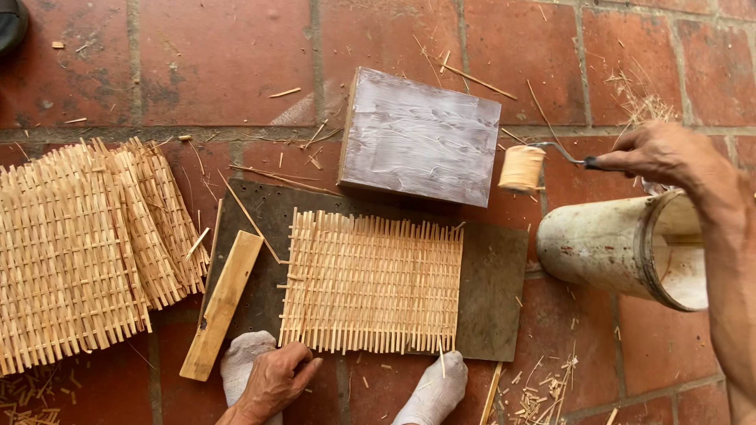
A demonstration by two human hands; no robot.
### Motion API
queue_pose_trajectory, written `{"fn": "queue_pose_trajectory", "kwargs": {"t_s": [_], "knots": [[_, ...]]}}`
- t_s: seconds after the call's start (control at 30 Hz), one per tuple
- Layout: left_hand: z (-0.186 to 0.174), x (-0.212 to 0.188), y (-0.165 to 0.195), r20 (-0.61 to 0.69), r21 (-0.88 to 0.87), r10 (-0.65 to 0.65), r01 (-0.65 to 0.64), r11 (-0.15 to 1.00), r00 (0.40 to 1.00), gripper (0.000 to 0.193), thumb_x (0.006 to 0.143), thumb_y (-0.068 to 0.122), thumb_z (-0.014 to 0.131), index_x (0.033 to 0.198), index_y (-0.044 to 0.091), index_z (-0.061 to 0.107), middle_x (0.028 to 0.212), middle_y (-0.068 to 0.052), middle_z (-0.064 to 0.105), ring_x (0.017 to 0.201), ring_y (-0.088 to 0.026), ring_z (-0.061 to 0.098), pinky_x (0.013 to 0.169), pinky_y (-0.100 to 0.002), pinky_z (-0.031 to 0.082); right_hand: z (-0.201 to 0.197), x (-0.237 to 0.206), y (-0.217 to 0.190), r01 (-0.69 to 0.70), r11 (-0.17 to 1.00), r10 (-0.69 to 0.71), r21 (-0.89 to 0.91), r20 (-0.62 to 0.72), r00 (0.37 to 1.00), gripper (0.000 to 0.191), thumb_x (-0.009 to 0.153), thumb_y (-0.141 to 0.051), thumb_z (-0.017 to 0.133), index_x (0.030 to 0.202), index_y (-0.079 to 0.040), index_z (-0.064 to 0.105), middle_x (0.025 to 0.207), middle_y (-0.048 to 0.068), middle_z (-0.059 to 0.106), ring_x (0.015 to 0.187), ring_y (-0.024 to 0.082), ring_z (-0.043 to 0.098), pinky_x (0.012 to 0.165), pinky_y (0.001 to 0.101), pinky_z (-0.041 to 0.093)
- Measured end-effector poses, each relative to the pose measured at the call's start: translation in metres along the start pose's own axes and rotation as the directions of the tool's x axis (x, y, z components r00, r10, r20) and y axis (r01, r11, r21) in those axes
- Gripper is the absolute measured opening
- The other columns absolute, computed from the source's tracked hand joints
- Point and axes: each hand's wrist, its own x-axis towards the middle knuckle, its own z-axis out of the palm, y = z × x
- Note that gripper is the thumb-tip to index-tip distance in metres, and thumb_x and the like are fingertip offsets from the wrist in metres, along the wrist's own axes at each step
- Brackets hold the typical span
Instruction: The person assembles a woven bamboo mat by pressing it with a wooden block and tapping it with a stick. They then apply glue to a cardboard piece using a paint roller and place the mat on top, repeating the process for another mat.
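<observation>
Our right hand [661,153] is clamped round a small roller [522,168] above the bucket [622,248], left hand [272,382] resting loosely spread beside the bamboo mat [372,282] (on its board [492,283]). We reckon glue could drip, or the mat could skid.

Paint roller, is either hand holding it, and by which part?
Yes. The right hand holds the small paint roller by its handle end. The left hand holds nothing and rests on a socked foot.

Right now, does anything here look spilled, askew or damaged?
Yes: straw-coloured splinters litter the brick floor, thickest at bottom right. The white tub lies on its side. The woven mat looks intact, lying flat.
</observation>
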Motion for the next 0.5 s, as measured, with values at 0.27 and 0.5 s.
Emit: {"fn": "queue_pose_trajectory", "kwargs": {"t_s": [0.27, 0.5], "knots": [[-0.001, -0.001, 0.002, 0.006, -0.03, -0.009, 0.009, 1.0, 1.0, 0.024, 0.083, 0.021, 0.079, 0.074, 0.004, 0.065, 0.066, -0.008, 0.068, 0.054, -0.023, 0.067, 0.049, -0.039, 0.053, -0.002, 0.018, -0.073, 0.145, 0.926, -0.156, 0.349, 0.004, 0.988, 0.052, 0.093, -0.054, 0.07, 0.098, -0.003, 0.081, 0.077, 0.018, 0.073, 0.065, 0.025, 0.063, 0.057, 0.0421, 0.05], [0.0, -0.003, -0.005, -0.029, -0.042, 0.021, -0.022, 0.999, 0.999, 0.026, 0.084, 0.021, 0.08, 0.074, 0.004, 0.063, 0.065, -0.011, 0.066, 0.055, -0.026, 0.065, 0.05, -0.041, 0.051, -0.009, 0.036, -0.254, 0.515, 0.648, -0.549, 0.561, -0.125, 0.827, 0.038, 0.089, -0.045, 0.072, 0.098, -0.01, 0.08, 0.072, 0.006, 0.072, 0.058, 0.012, 0.062, 0.048, 0.0299, 0.051]]}}
